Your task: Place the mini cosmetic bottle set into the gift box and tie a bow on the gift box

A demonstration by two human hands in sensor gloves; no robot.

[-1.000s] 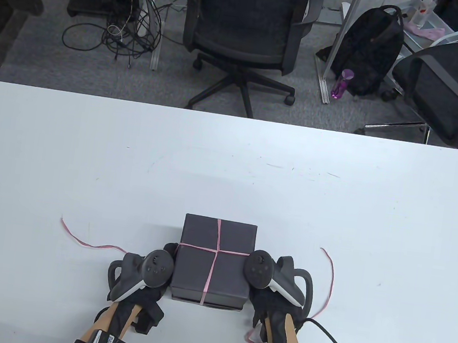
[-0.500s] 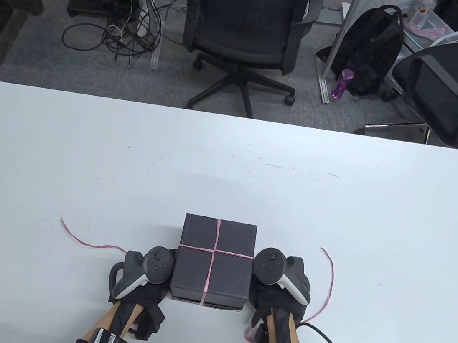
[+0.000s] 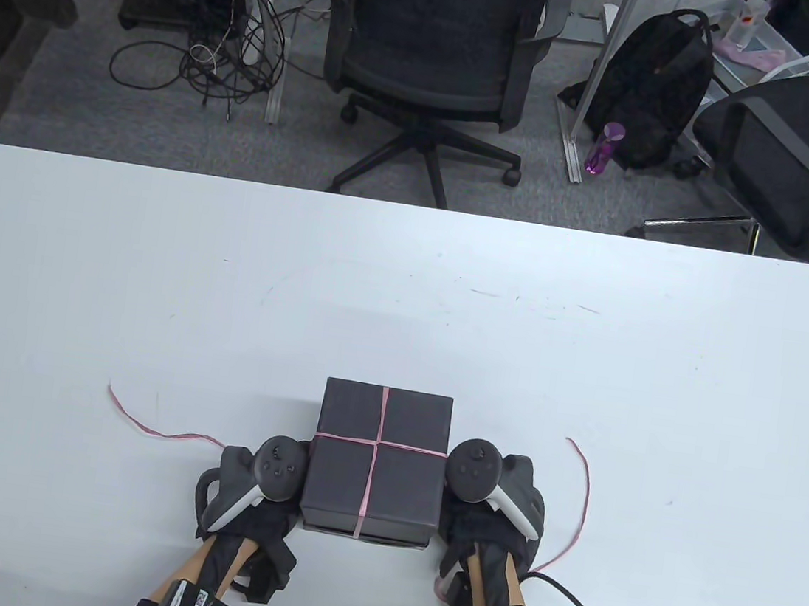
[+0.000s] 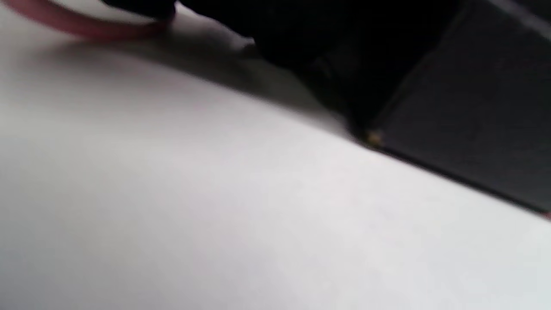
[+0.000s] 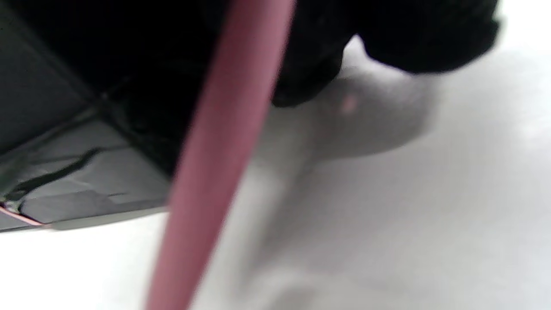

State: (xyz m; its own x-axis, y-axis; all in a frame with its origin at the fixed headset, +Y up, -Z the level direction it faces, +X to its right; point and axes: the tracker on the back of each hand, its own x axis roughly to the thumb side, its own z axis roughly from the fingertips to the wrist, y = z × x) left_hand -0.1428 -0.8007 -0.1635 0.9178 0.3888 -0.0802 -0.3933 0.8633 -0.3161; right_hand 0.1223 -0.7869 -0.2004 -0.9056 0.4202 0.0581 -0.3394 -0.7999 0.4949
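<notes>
Left hand [image 3: 260, 492] and right hand [image 3: 489, 508] flank gift box [image 3: 376, 463], each against one side wall; fingers hidden behind trackers, grasp cannot be judged. Since a second ago: right hand drawn slightly in and down, left barely shifted, box unmoved. Lid on, pink ribbon [image 3: 375, 455] crossed over top, loose ends trailing both sides; bow not yet tied. Beyond: white table [image 3: 404, 303]; office chair [image 3: 436, 61], backpack [image 3: 656, 90], floor cables [image 3: 214, 54].

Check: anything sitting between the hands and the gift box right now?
Nothing visible. The left hand and right hand flank the gift box at its sides; the trackers hide whether the fingers touch it. The pink ribbon crosses on the lid, loose ends trailing on the table, no bow yet.
</notes>
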